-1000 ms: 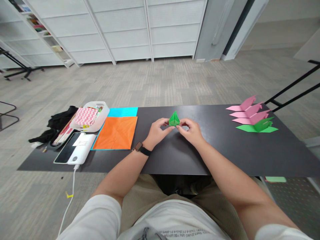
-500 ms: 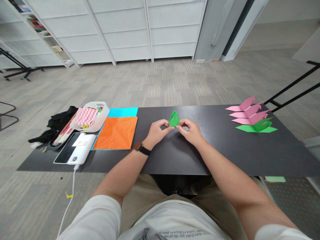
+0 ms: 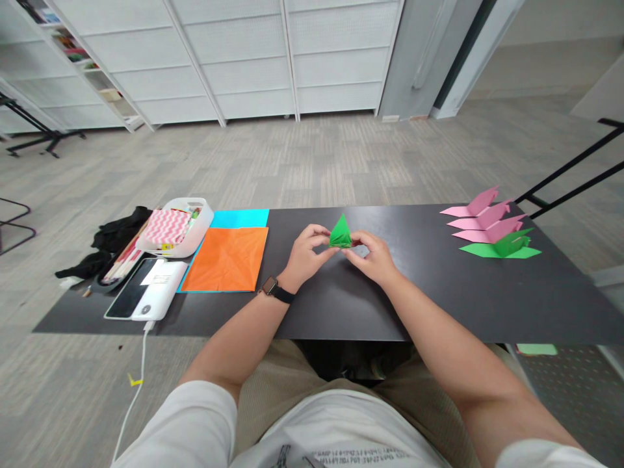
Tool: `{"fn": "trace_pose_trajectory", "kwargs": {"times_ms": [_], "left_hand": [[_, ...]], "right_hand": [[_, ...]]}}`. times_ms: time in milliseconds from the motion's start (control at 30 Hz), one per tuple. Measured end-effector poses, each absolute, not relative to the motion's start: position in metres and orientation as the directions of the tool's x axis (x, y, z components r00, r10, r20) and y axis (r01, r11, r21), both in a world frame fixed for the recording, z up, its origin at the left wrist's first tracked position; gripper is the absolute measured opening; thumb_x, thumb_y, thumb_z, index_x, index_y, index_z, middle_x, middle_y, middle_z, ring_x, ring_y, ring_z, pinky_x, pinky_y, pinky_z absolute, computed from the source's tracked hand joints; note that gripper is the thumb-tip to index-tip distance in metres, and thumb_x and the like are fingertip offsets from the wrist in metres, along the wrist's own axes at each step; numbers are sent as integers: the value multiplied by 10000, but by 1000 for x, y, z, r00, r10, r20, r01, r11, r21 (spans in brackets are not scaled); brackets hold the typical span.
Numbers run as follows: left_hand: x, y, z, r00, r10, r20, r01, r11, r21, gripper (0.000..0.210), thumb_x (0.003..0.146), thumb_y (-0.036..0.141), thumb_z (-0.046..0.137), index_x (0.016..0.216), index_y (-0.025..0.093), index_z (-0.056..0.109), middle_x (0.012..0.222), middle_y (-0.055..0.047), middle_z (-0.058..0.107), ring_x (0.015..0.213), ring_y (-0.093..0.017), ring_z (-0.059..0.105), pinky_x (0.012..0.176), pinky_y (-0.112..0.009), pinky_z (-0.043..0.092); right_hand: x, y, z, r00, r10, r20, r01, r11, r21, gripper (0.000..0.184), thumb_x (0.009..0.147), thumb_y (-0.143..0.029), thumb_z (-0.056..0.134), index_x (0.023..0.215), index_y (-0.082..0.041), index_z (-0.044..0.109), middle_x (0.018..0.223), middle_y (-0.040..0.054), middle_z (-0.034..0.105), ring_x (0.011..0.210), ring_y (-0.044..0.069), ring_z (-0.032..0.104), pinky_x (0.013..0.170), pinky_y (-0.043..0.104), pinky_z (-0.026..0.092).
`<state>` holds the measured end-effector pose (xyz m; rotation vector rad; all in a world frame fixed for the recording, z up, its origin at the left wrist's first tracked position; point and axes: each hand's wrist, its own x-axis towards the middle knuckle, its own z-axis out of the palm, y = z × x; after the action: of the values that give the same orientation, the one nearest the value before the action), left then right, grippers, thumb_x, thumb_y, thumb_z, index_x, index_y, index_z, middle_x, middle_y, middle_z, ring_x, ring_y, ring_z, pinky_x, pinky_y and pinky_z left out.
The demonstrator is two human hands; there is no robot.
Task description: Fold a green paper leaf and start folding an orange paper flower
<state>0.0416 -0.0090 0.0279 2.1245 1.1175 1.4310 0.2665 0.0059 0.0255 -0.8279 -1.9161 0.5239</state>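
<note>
A small folded piece of green origami paper (image 3: 340,233) stands point-up over the dark table, between my two hands. My left hand (image 3: 311,250) pinches its lower left side with thumb and fingers. On the other side, my right hand (image 3: 371,255) grips the lower right edge the same way. The paper looks like a triangle with a thick, layered lower edge. At the table's right lie several finished paper cranes: pink cranes (image 3: 487,222) in a row, with a green crane (image 3: 507,249) nearest me.
Orange paper (image 3: 227,260) lies on blue paper (image 3: 241,219) to my left. Beyond it sit a white basket (image 3: 197,237), a phone (image 3: 127,291) and a white power bank (image 3: 158,296) with a cable (image 3: 141,364) hanging off the dark table (image 3: 341,305). Black cloth (image 3: 119,233) lies at the far left.
The green paper has changed from a diamond shape with a centre slit to a plainer triangle with a flat lower edge. My left fingers have shifted slightly upward; both hands stay on it.
</note>
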Motion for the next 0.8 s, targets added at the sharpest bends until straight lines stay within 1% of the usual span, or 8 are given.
{"fn": "trace_pose_trajectory", "kwargs": {"times_ms": [200, 300, 400, 467, 600, 700, 800], "left_hand": [[40, -10, 28, 206, 729, 653, 432, -666, 608, 123, 968, 339, 796, 956, 216, 800, 1121, -78, 701, 1070, -210, 695, 960, -384, 590], [40, -10, 28, 207, 744, 635, 455, -648, 611, 108, 967, 319, 791, 938, 215, 798, 1124, -82, 701, 1063, -210, 696, 953, -381, 588], [41, -11, 29, 217, 756, 618, 455, -638, 621, 96, 972, 312, 782, 965, 218, 805, 1136, -89, 703, 1074, -213, 698, 982, -394, 584], [42, -12, 31, 223, 759, 612, 449, -637, 627, 129, 960, 337, 801, 1012, 219, 804, 1156, -96, 706, 1098, -222, 699, 1005, -406, 580], [43, -15, 37, 211, 738, 641, 425, -660, 619, 270, 934, 396, 833, 1132, 221, 780, 1188, -108, 716, 1143, -235, 695, 1040, -421, 574], [43, -16, 39, 183, 713, 676, 392, -684, 615, 236, 946, 380, 821, 1115, 221, 777, 1157, -100, 731, 1105, -221, 706, 1006, -402, 583], [43, -16, 39, 153, 733, 662, 404, -658, 635, 171, 959, 378, 806, 1030, 224, 783, 1055, -76, 753, 1008, -204, 720, 943, -384, 595]], "right_hand": [[267, 7, 27, -365, 705, 608, 317, 708, -631, 17, 947, -273, 687, 948, -261, 699, 980, 50, 750, 868, 212, 697, 805, 361, 572], [268, 7, 27, -362, 719, 594, 335, 695, -637, 39, 945, -268, 669, 924, -262, 701, 992, 60, 753, 896, 223, 701, 835, 379, 572], [269, 7, 27, -353, 739, 574, 360, 673, -646, 55, 945, -273, 653, 914, -266, 697, 981, 65, 749, 897, 233, 695, 838, 393, 570], [270, 7, 27, -335, 748, 573, 378, 664, -645, 58, 946, -272, 647, 920, -268, 697, 973, 64, 746, 898, 237, 692, 834, 394, 568], [273, 9, 25, -340, 740, 581, 414, 672, -614, 69, 934, -228, 645, 934, -270, 700, 970, 57, 744, 907, 240, 693, 856, 398, 562], [274, 11, 22, -376, 721, 582, 431, 692, -579, 76, 936, -215, 648, 939, -267, 704, 967, 55, 743, 896, 240, 690, 844, 398, 556], [274, 14, 18, -382, 725, 573, 457, 687, -565, 54, 946, -236, 668, 919, -265, 704, 944, 51, 737, 891, 240, 688, 832, 397, 552]]}}
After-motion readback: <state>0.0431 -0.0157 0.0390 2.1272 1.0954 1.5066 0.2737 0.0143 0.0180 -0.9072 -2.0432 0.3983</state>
